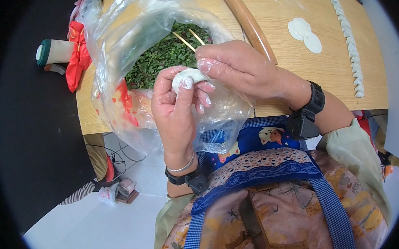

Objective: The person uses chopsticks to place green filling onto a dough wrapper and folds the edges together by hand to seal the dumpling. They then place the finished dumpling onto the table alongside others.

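Note:
A pale, flour-dusted dumpling (188,77) rests in the curled fingers of my left hand (176,108), with the thumb pressed on its side. My right hand (241,68) meets its right end, thumb and fingers pinched together at the dough edge. Beneath both hands is a clear plastic bag (107,75) with chopped green filling (161,54) inside. Two wooden chopsticks (184,41) lie over the filling and pass under my right hand, which hides their middle. White flour coats the fingertips of both hands.
On the wooden table (292,80), a rolling pin (246,21) lies beyond my right hand. Round dough wrappers (304,33) overlap farther right, near a long row of finished dumplings (347,38). At the left stand a red bag (77,54) and a white-and-green container (55,51).

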Action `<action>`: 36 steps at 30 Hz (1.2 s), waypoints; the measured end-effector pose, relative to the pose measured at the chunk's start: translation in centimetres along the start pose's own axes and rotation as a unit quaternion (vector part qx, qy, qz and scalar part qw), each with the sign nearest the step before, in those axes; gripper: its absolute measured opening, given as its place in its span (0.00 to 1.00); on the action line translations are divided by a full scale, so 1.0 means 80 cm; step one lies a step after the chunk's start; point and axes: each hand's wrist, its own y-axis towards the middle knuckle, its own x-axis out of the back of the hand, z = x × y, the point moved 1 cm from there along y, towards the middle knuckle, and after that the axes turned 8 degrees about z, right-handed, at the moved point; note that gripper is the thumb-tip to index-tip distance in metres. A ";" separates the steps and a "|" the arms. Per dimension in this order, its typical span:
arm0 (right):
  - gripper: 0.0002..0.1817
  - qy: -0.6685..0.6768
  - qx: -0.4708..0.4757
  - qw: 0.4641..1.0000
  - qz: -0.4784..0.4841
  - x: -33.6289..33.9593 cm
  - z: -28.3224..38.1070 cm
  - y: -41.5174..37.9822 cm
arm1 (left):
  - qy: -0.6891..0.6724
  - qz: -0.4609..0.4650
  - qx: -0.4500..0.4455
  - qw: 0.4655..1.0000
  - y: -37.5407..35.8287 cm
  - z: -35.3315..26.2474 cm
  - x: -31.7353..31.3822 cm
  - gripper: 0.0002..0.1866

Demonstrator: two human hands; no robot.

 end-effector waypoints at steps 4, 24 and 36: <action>0.12 -0.008 0.000 1.000 0.004 -0.001 0.001 0.000 | -0.016 -0.017 -0.002 1.000 0.001 -0.002 -0.003 0.09; 0.13 0.001 -0.012 1.000 -0.029 -0.005 0.000 -0.002 | 0.014 -0.035 -0.028 0.999 0.002 -0.002 -0.011 0.13; 0.11 -0.020 -0.047 0.998 -0.033 -0.005 0.005 -0.004 | 0.180 -0.086 -0.034 0.979 -0.002 -0.010 -0.005 0.18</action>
